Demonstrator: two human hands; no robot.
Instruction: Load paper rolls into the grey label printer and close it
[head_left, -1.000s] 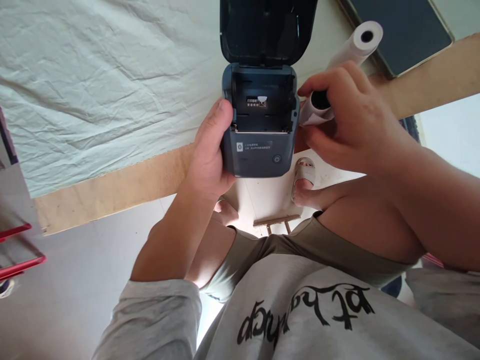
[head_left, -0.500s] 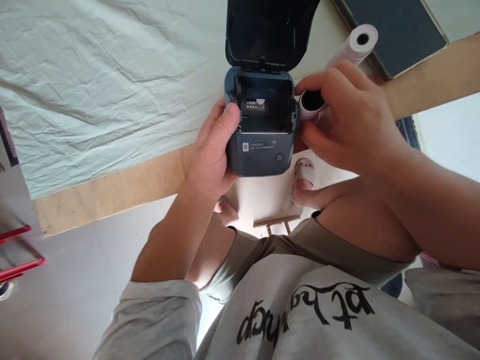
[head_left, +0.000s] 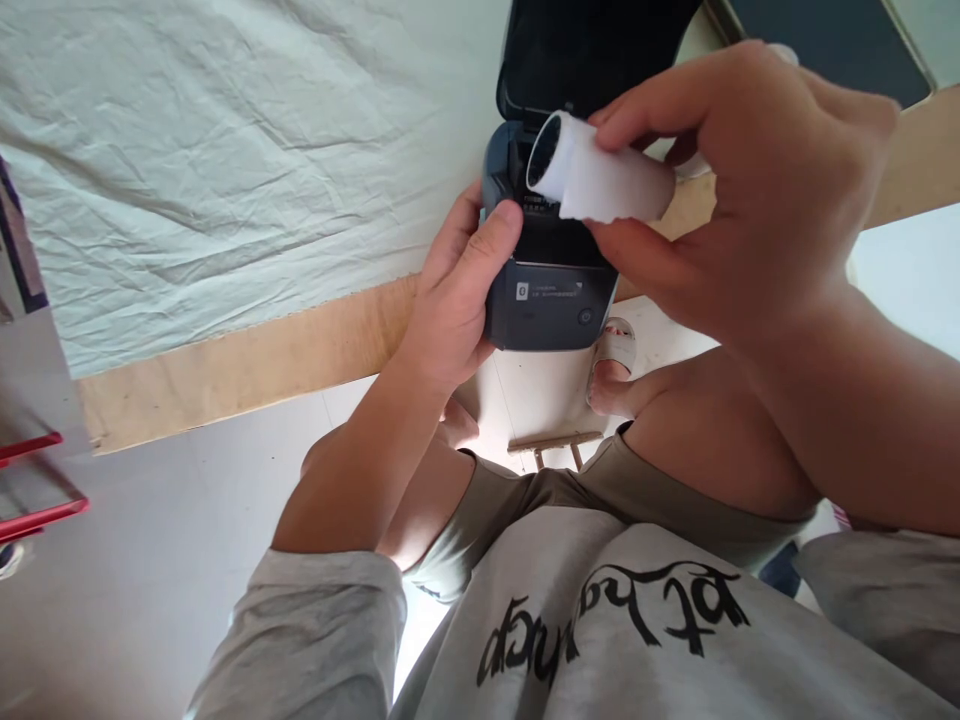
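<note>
My left hand [head_left: 469, 270] grips the left side of a dark blue label printer [head_left: 551, 315], its thumb on the top edge. The printer's black lid [head_left: 585, 50] is swung up, and its paper bay is partly visible. Between the thumb and fingers of my right hand [head_left: 750, 190] is a small white paper roll [head_left: 619, 180]. That roll is tilted over the open bay, its dark hollow end facing left and a loose paper edge showing. Whether it touches the printer I cannot tell.
A wrinkled pale cloth [head_left: 262, 180] covers the table, whose bare wooden edge [head_left: 240, 375] runs along the front. Behind my right hand, a second white roll [head_left: 784, 52] barely shows. A dark flat panel [head_left: 832, 40] lies at the upper right. Red bars [head_left: 45, 520] stand at the left.
My right hand has lifted the paper roll from beside the printer and brought it over the open bay, turning it sideways. My left hand and the printer have shifted slightly right in view.
</note>
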